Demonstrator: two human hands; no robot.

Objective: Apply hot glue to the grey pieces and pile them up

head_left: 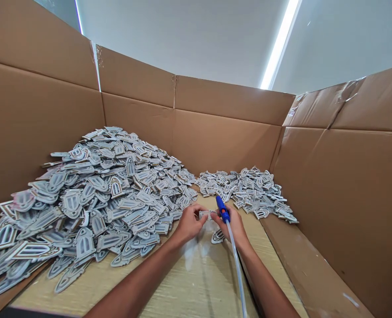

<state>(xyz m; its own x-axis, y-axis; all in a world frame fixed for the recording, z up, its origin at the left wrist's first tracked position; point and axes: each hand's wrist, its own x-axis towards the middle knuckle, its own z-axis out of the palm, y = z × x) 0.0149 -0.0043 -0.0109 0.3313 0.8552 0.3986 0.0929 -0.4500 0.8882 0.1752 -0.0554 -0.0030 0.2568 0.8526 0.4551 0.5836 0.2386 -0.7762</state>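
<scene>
My left hand (pixel 191 221) pinches one end of a small pale arched-window piece (pixel 205 213) between thumb and fingers, just above the table. In my right hand (pixel 234 223) is a blue air blow gun (pixel 221 207) with a clear hose (pixel 237 269) running down toward me. The right thumb and fingertips also meet the other end of the piece. Below the right hand, another arched-window piece (pixel 217 236) with white and gold trim lies on the table, partly covered by that hand.
A tall heap of similar window pieces (pixel 113 190) fills the left side of the wooden table (pixel 169 282). A smaller pile (pixel 255 190) lies at the back right. Cardboard walls (pixel 225 141) enclose the back and both sides. A cardboard strip (pixel 302 256) runs along the right edge.
</scene>
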